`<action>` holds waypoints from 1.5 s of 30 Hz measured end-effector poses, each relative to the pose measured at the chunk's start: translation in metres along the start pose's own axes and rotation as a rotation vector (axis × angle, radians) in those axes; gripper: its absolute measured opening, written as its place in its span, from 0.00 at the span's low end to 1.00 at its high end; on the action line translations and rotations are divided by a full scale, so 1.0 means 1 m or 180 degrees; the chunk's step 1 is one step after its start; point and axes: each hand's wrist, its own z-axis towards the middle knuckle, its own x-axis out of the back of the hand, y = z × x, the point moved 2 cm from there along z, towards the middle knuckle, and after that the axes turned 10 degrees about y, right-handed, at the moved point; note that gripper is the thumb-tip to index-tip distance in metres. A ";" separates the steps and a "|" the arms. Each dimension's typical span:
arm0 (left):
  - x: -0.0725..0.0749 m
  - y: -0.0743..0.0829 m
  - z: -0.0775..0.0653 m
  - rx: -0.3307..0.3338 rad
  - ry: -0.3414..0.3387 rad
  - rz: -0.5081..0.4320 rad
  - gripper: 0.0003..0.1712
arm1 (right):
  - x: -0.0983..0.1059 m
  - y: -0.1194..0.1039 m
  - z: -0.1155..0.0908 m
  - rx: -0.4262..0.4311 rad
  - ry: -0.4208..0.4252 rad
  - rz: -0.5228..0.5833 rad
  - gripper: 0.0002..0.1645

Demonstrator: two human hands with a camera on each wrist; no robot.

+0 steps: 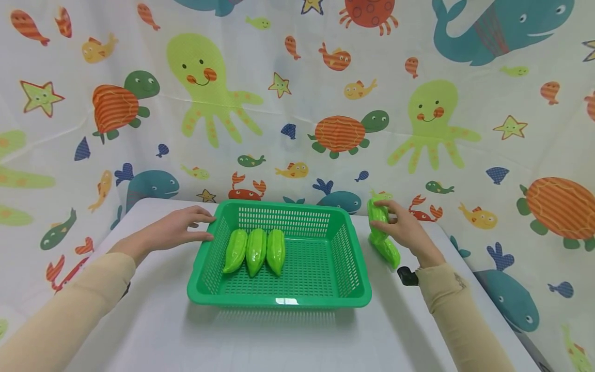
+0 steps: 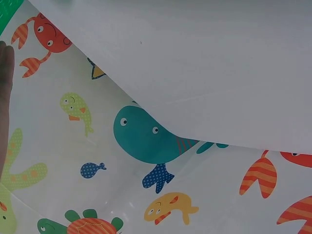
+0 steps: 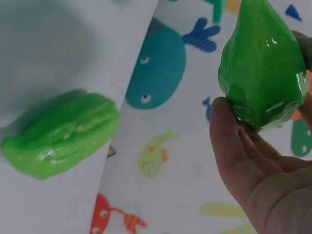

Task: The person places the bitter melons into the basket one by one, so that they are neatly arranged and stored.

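Observation:
My right hand [image 1: 405, 227] pinches a glossy green ridged gourd [image 1: 377, 217] between thumb and fingers, just beyond the right side of the basket. The right wrist view shows this gourd [image 3: 263, 68] upright, its pointed end at the top. A second green gourd [image 1: 387, 253] lies on the table below it. In the green plastic basket [image 1: 279, 299], three similar gourds [image 1: 256, 252] lie side by side toward the left. My left hand [image 1: 178, 227] is at the basket's left rim, fingers loosely spread and nothing held. Only an edge of the left hand [image 2: 6, 87] shows in the left wrist view.
The basket stands on a white table [image 1: 153, 320], with perforated walls and a raised rim. Behind the table and around its sides hangs a white cloth [image 1: 260, 175] printed with sea animals. A small black device [image 1: 408, 276] is on the right wrist.

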 end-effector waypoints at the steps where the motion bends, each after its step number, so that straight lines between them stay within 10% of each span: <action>1: 0.000 0.000 0.000 0.0000 0.0000 -0.0005 0.35 | -0.001 -0.004 0.000 0.0031 -0.0014 0.0039 0.37; 27: -0.001 0.004 -0.001 0.0095 -0.0043 -0.0030 0.36 | -0.054 -0.073 0.005 0.0525 -0.0329 0.0159 0.27; 35: 0.000 0.003 -0.001 0.0099 -0.0034 -0.0028 0.37 | -0.071 -0.083 0.011 0.0289 -0.0496 0.0338 0.28; 45: 0.000 0.001 0.000 0.0125 -0.0046 -0.0009 0.37 | -0.107 -0.091 0.019 0.0596 -0.0728 -0.0174 0.26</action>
